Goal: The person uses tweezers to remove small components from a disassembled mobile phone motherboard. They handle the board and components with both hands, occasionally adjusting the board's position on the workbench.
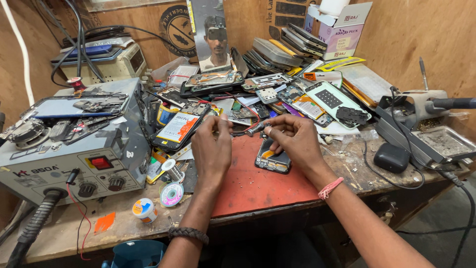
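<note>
My left hand (212,149) hovers over the red work mat (258,183), fingers pinched on something small that I cannot make out. My right hand (293,139) rests on an opened phone (273,161) lying on the mat, and its fingers hold a small dark cylindrical tool (256,128) above the phone. A pink band circles my right wrist, a braided dark one my left.
A grey rework station (74,144) with knobs and a red switch stands at left. Behind the mat lie several dismantled phones (176,130) and parts. A soldering stand and metal tray (436,141) sit at right, solder spools (171,193) near the front left.
</note>
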